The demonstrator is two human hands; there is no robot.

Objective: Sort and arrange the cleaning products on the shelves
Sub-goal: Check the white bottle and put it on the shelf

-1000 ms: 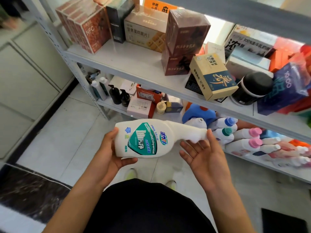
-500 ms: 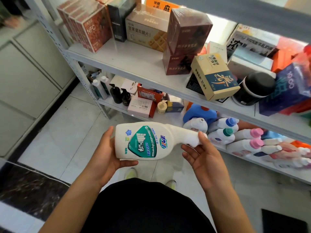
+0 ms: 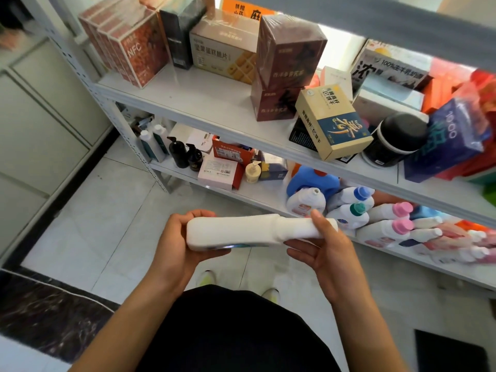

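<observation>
The white cleaner bottle [image 3: 241, 232] lay on its side in front of the person, above the tiled floor [image 3: 107, 224] and just short of the lower shelf [image 3: 257, 196]. Its narrow edge faced the camera, with only a sliver of label showing underneath. The left hand [image 3: 182, 242] gripped the bottle's base, fingers curled over the top and thumb below. The right hand [image 3: 327, 245] held the neck, thumb pressed on top and fingers cupped beneath. Just beyond, white bottles with pink, blue and green caps [image 3: 375, 218] lay clustered on the lower shelf beside a blue jug [image 3: 311, 178]. Boxes [image 3: 284, 65] stood on the upper shelf [image 3: 204, 103].
</observation>
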